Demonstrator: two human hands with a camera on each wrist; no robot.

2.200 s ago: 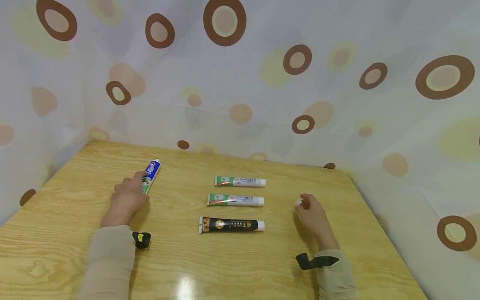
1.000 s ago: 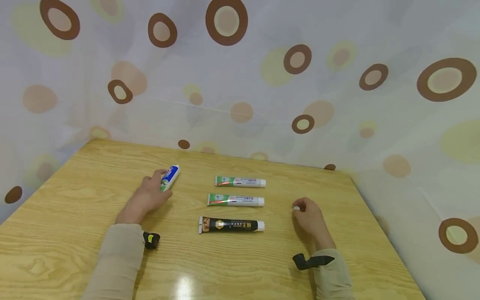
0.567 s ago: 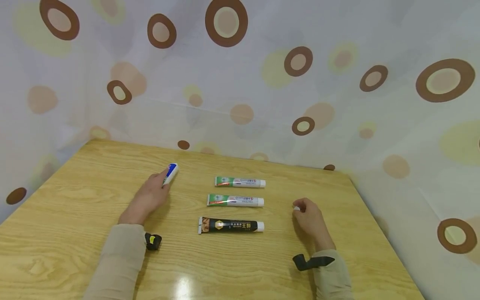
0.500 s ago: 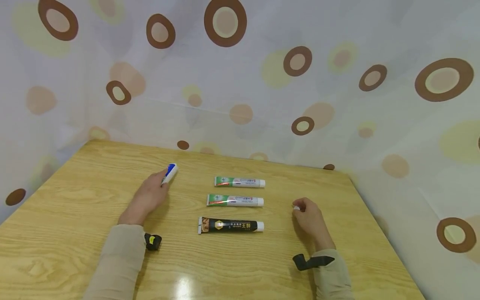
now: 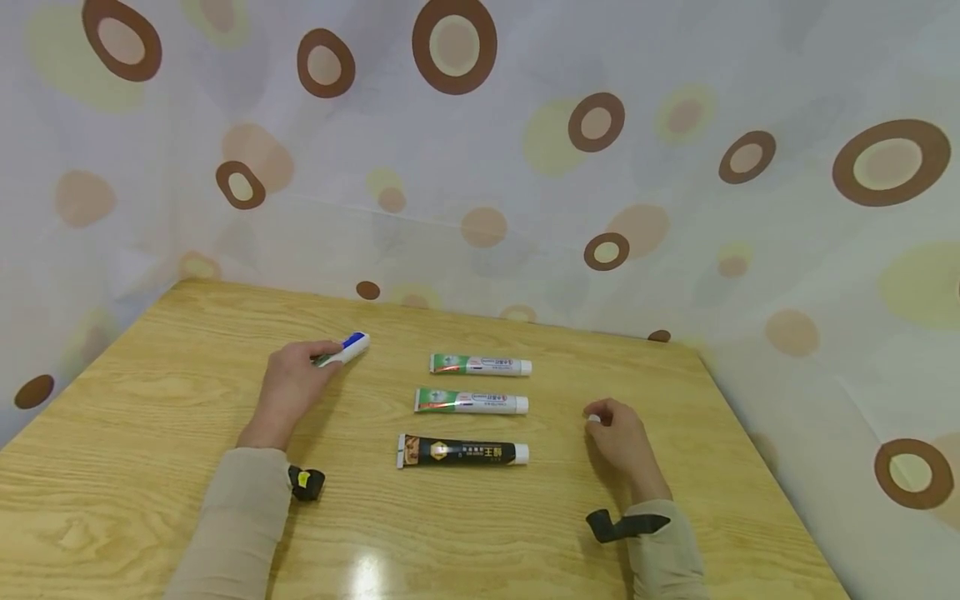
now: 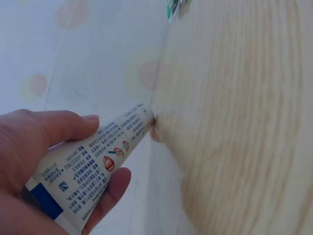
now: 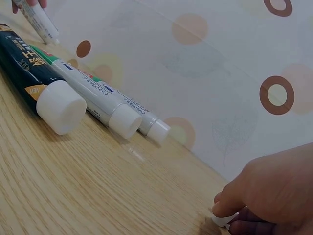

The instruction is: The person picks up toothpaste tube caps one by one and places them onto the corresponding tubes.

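Note:
My left hand (image 5: 291,387) grips a blue and white toothpaste tube (image 5: 356,345) at the left of the table. In the left wrist view, thumb and fingers lie on either side of the tube (image 6: 90,169), whose printed white back shows. Its narrow end points away from the hand. At the right, my right hand (image 5: 622,437) pinches a small white cap (image 5: 593,418) close to the tabletop; the fingers partly hide the cap (image 7: 221,220) in the right wrist view.
Between the hands lie two green and white toothpaste tubes (image 5: 480,365) (image 5: 471,402) and a black toothpaste tube (image 5: 463,451), in a row with white caps to the right. The wooden table (image 5: 450,533) ends at a patterned curtain (image 5: 480,167) behind.
My left hand has moved right with the toothpaste tube, which now slants further rightward and has rolled to show more white. My right hand has shifted slightly down, still pinching the cap.

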